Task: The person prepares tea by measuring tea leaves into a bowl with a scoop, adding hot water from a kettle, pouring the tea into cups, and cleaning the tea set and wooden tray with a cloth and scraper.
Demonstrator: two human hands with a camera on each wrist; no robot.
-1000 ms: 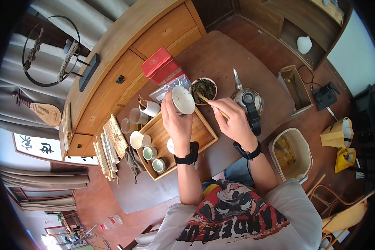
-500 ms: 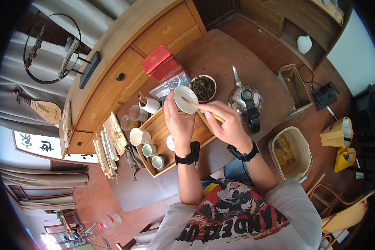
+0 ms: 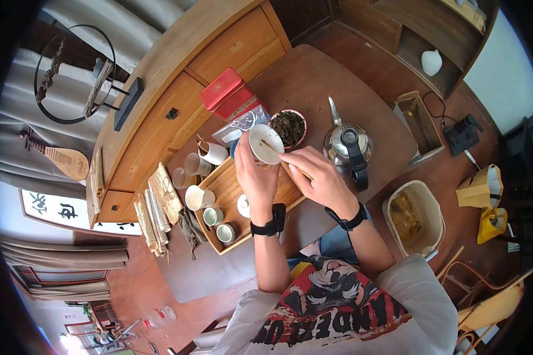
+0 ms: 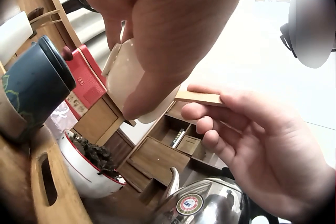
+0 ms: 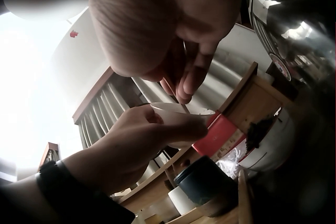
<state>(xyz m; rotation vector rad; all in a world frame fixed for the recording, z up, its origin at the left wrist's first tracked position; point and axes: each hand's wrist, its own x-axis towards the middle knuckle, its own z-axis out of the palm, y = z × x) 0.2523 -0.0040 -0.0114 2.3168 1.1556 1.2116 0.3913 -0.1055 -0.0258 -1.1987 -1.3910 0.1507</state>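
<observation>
My left hand (image 3: 257,180) holds a white tea bowl (image 3: 265,135) by its sides, tilted with its mouth facing up toward me. Dark specks show on its inner wall. In my right hand (image 3: 321,178) a slim wooden tea stick (image 4: 198,97) is pinched between thumb and fingers, its tip inside the tea bowl. Just beyond, a white bowl with a red rim (image 4: 94,178) stands on the table, heaped with wet dark tea leaves (image 3: 288,125). A dark blue cup (image 4: 38,82) is mostly hidden behind the left hand in the head view.
Under the hands lies a wooden tray (image 3: 223,183) with green cups (image 3: 212,216) and a white pitcher (image 3: 198,197). A steel kettle (image 3: 337,144) stands right, a red tin (image 3: 225,93) behind. A waste bin (image 3: 435,204) holding liquid stands beside the table.
The stick's tip has left the leaves in the red-rimmed bowl and moved left into the tea bowl, my right hand following. The left hand keeps holding the tea bowl almost in place.
</observation>
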